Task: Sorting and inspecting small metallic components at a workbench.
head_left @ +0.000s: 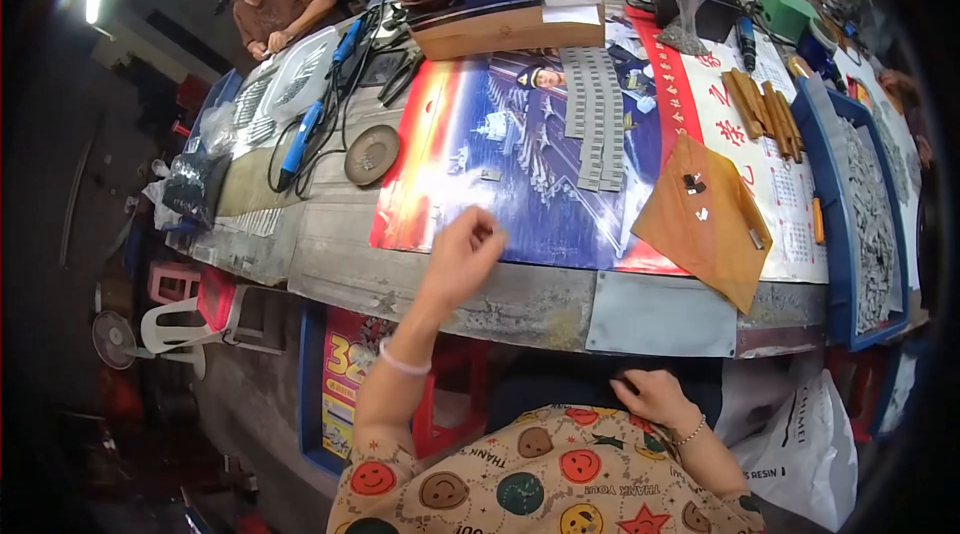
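Observation:
My left hand [465, 256] is raised over the front edge of the poster-covered bench, its fingers curled in toward the thumb. Anything held in them is too small or hidden to make out. Beyond it a small grey piece [490, 174] lies on the blue poster [455, 199]. Farther off, long rows of small grey flat pieces [597, 119] are lined up side by side. Down by my lap, below the bench edge, rests my right hand [655, 397], loosely bent with the thumb apart and nothing visible in it.
An amber sheet [690, 244] carries small black and white bits. At the right, a blue tray [838, 274] holds many grey pieces beside brown rods [762, 114]. Leftward are a round dish [372, 155], blue corded tools [300, 146] and a co-worker [285, 4] across the bench.

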Demonstrator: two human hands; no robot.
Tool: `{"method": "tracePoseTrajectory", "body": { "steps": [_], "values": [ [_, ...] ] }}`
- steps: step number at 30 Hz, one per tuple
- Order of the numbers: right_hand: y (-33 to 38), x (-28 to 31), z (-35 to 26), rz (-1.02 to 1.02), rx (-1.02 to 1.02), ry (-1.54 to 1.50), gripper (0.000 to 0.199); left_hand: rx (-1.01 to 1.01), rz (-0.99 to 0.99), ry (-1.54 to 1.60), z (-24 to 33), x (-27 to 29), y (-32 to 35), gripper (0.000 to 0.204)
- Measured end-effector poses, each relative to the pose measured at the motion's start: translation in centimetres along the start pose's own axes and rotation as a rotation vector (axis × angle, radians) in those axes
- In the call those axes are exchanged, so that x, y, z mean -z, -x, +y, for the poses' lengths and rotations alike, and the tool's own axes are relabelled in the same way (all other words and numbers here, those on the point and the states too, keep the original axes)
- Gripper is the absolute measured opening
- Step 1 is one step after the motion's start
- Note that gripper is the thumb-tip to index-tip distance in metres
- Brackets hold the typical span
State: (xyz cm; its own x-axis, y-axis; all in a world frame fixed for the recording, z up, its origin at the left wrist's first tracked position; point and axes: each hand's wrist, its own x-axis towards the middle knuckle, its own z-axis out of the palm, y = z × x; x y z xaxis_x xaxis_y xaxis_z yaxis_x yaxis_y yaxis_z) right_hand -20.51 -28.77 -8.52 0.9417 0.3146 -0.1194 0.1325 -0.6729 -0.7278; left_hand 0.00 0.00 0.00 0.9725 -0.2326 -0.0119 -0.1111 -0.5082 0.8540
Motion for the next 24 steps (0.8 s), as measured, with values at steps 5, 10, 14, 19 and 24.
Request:
{"method": "tracePoseTrajectory", "body": {
  "steps": [5, 10, 14, 19, 24],
  "values": [
    [-1.1, 1.3, -3.5, 0.006, 0.242, -0.176, 0.011, 0.165, -0.254, 0.505, 5.0, -3.4, 8.4, 0.014],
    [-2.2, 3.3, -7.0, 0.057, 0.417, -0.241, 0.011, 0.192, -0.382, 0.816, 6.5, -6.2, 11.0, 0.019],
    [-2.0, 3.8, -8.1, 0.244, 0.418, -0.300, 0.021, 0.264, -0.408, 0.888, 6.1, -6.8, 11.4, 0.016],
    [-1.2, 3.7, -7.9, 0.346, 0.350, -0.363, 0.026, 0.324, -0.394, 0.930, 5.8, -7.9, 12.2, 0.013],
    [-1.0, 3.2, -7.7, 0.468, 0.352, -0.383, 0.033, 0.328, -0.422, 0.951, 5.8, -8.7, 12.5, 0.014]
  ]
}}
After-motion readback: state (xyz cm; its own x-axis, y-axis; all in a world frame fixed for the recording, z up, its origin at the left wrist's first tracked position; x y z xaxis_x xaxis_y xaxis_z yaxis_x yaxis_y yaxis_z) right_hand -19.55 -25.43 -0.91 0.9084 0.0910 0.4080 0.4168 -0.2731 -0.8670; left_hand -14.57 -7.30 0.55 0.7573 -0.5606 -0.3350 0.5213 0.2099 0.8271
